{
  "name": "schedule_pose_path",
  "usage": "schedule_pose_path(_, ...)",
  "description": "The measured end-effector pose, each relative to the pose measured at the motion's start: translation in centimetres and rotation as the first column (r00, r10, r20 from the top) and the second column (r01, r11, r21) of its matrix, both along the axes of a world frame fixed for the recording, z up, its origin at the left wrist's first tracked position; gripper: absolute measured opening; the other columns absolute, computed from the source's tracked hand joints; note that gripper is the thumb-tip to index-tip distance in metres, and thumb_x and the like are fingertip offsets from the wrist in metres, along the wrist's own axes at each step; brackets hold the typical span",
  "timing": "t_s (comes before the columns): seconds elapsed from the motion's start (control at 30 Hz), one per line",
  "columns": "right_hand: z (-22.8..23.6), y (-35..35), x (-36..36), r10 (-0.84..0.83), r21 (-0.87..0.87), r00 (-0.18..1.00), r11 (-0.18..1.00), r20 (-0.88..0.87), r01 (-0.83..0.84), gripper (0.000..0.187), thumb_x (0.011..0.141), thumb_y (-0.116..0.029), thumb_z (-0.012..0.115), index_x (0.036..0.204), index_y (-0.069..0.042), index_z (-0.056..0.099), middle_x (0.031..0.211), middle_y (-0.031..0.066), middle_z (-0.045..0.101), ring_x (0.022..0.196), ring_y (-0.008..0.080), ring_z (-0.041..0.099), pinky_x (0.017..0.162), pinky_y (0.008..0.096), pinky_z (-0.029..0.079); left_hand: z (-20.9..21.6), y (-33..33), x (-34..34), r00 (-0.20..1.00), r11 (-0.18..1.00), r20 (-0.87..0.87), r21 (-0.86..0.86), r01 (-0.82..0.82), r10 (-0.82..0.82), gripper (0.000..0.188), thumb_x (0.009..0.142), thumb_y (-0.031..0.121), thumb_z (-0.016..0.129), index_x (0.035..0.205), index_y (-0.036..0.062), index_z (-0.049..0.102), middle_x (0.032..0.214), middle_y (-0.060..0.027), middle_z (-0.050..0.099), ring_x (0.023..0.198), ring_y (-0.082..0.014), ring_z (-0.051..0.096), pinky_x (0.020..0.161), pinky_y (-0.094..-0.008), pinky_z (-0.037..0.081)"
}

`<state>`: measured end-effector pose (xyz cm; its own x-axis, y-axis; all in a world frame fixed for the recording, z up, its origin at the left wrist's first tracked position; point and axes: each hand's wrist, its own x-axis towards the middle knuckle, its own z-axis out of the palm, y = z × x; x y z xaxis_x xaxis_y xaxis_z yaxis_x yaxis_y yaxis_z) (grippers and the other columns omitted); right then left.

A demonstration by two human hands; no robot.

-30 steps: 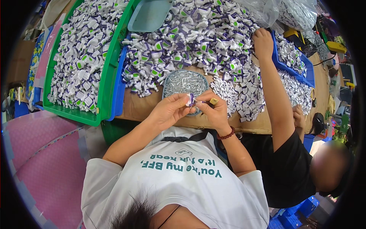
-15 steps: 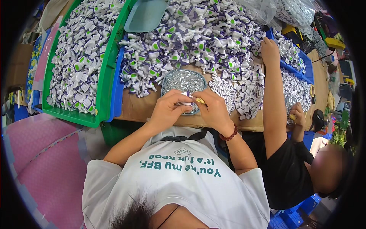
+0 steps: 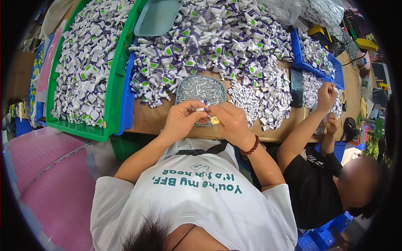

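Observation:
Both my hands meet above the near rim of a bowl (image 3: 178,93) full of small metal pins. My left hand (image 3: 181,120) pinches a small white-and-purple plastic piece (image 3: 202,109) between thumb and fingers. My right hand (image 3: 233,122), with a dark red bead bracelet (image 3: 251,146) at its wrist, is closed with its fingertips at the purple end of that piece. Something yellow (image 3: 215,120) shows at its thumb; whether it is a wrap or a held thing, I cannot tell. What the right fingertips pinch is hidden.
Beyond the bowl spreads a heap of white-and-purple pieces with green patches (image 3: 217,46). Smaller white parts (image 3: 245,100) lie to its right. On the left stands a full green crate (image 3: 111,100). A co-worker's hand (image 3: 326,96) is over the right side, near a blue tray (image 3: 307,67).
The plastic piece in my left hand has turned to lie flatter. My right hand has rolled, with the yellow spot lower. The co-worker's arm has drawn back from the heap toward the right.

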<state>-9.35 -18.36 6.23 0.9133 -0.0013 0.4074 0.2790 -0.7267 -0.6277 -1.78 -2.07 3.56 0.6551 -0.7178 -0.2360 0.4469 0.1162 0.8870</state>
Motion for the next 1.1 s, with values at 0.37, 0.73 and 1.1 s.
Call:
schedule_pose_path(0.37,-2.9,-4.8,-1.0,-0.152,-0.049,0.964,0.988,-0.217,0.145,0.020,0.069,-0.004,0.063,0.089,-0.010,0.064,0.080,0.0090,0.059,0.070,0.0287,0.060,0.059,0.0380,0.049,-0.8,0.2,1.1,0.923,1.000,-0.386,-0.010,-0.001,-0.003,0.023,0.091,0.004,0.053,0.113,0.0012,0.050,0.101,-0.0090,0.059,0.088,-0.0189,0.063,0.074,-0.0242,0.053)
schedule_pose_path(0.73,-5.3,-17.4,-0.3,-0.695,-0.645,0.714,0.584,-0.083,0.493,0.015,0.078,-0.009,0.057,0.091,-0.008,0.063,0.093,0.0132,0.057,0.088,0.0316,0.057,0.067,0.0412,0.050,0.4,-0.1,0.8,0.942,0.994,-0.332,0.071,0.086,-0.058,0.028,0.087,0.001,0.056,0.114,0.0021,0.049,0.102,-0.0079,0.058,0.092,-0.0191,0.063,0.078,-0.0259,0.053)
schedule_pose_path(1.1,-5.4,-16.4,-0.5,-0.677,-0.622,0.730,0.613,-0.096,0.487,0.018,0.074,-0.011,0.060,0.091,-0.007,0.062,0.097,0.0127,0.053,0.094,0.0306,0.053,0.068,0.0414,0.051,0.4,0.2,1.0,0.943,0.994,-0.329,0.067,0.081,-0.055,0.025,0.088,0.001,0.056,0.112,0.0022,0.050,0.102,-0.0080,0.059,0.093,-0.0195,0.063,0.079,-0.0267,0.053)
